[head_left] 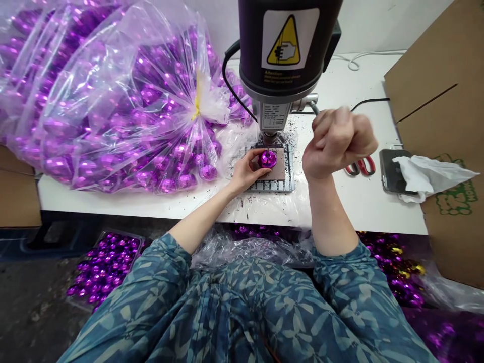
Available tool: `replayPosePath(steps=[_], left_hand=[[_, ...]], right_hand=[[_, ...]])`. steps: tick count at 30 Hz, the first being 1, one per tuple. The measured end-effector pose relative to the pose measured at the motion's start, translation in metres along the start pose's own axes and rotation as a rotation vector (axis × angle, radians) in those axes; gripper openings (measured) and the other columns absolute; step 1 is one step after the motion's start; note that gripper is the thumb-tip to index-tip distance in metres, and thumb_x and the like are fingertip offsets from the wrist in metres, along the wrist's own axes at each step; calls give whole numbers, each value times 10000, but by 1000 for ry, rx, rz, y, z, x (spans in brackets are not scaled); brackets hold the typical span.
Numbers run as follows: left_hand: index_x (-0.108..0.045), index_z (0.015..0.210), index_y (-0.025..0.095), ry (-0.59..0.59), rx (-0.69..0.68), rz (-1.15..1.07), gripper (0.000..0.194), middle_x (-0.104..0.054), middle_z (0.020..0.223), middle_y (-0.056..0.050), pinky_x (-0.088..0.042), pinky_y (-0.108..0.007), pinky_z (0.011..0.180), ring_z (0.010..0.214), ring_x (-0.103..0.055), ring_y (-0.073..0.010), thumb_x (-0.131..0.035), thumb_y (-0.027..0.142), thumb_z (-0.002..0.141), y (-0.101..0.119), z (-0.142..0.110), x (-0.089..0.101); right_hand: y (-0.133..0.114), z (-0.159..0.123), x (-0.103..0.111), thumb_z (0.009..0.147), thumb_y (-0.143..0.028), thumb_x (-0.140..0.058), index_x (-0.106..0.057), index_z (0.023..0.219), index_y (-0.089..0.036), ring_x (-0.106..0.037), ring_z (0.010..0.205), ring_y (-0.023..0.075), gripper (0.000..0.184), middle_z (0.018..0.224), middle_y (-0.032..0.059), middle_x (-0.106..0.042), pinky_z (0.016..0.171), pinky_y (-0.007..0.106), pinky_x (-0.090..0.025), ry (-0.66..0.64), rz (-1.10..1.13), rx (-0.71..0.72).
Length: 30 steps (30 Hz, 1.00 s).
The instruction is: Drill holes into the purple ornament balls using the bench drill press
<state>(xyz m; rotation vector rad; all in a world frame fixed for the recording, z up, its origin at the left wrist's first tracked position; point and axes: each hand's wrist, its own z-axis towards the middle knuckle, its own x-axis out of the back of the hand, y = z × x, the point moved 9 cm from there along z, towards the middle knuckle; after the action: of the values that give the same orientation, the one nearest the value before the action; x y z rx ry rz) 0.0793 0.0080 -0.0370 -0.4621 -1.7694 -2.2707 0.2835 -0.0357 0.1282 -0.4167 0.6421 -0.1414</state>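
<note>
Purple bauble under the drill, pinched by the left hand.
The bauble [269, 161] sits on the board [279, 173], below the bit [268, 149]. From it, the left hand [246, 172] lies at nine o'clock, forefinger at eleven and thumb at six, clamped on its sides; the right hand [338, 142], at two, is a fist, seemingly around the lever [313, 107]. The drill [289, 85] rises at twelve; the bag [151, 116] bulges at ten. The bauble looks light, stiff and glossy, so probably slippery and crackable: best held low on opposite sides, clear of the bit.
</note>
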Motion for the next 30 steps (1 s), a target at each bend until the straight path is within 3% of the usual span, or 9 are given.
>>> replayPosePath(steps=[4,9,12,15,17,20,23,26,30], left_hand=[[-691,1242,247,13,4,-6,581,-683,870,10,-421,-271,608,600,-469,-106,-928,350,721,-1,0,0],[-679,1272,236,33,1,49,579,-734,999,-21,-473,-281,629,611,-513,-99,-918,326,752,2,-2,2],[-656,1319,250,77,-89,97,518,-738,1194,-74,-552,-326,735,772,-640,-149,-837,381,852,18,-17,11],[-680,1258,289,-22,-277,104,401,-755,1159,-70,-592,-381,815,947,-700,-207,-730,512,929,41,-59,10],[-699,1211,311,-270,-371,149,374,-772,979,-43,-598,-384,756,854,-712,-207,-683,572,943,47,-102,-8],[-740,1184,285,-594,-469,518,468,-753,834,-88,-546,-416,621,732,-694,-263,-641,667,933,33,-172,-35],[-760,1171,243,-595,-633,734,582,-733,794,-134,-496,-445,575,737,-689,-325,-669,734,872,29,-206,-36],[-743,1069,290,-441,-668,495,340,-663,660,-45,-435,-368,486,589,-611,-240,-670,593,935,43,-181,-13],[-698,1108,257,-133,-354,442,207,-750,964,-86,-582,-434,793,886,-685,-250,-514,281,1017,32,-56,45]], right_hand=[[-1,41,-32,935,-568,-562,-199,615,-205,-229,393,4,605,458,-70,-210,470,244,-170,-12,-44,-95],[30,78,-61,983,-137,-418,-165,613,-224,-158,354,-3,457,429,-82,-135,430,209,-183,-29,-94,-394],[34,80,-63,973,-92,-388,-174,601,-217,-187,350,-2,446,415,-80,-167,411,180,-189,-14,-101,-476],[29,77,-64,975,-118,-403,-200,607,-213,-201,350,-6,431,421,-86,-166,402,163,-220,-25,-88,-473],[28,75,-65,980,-148,-412,-210,614,-210,-220,351,-9,422,433,-86,-159,393,155,-226,-36,-82,-472],[27,74,-64,984,-168,-415,-207,619,-213,-211,352,-13,422,449,-87,-161,388,155,-228,-38,-62,-454],[27,76,-62,975,-157,-435,-199,607,-221,-184,346,-5,442,436,-88,-161,382,173,-218,-17,-36,-422],[31,78,-62,973,-149,-417,-190,578,-221,-191,332,7,462,414,-80,-155,370,200,-193,-8,-6,-418],[33,79,-62,957,-147,-446,-225,559,-224,-212,317,31,462,389,-75,-176,351,245,-117,0,59,-408]])
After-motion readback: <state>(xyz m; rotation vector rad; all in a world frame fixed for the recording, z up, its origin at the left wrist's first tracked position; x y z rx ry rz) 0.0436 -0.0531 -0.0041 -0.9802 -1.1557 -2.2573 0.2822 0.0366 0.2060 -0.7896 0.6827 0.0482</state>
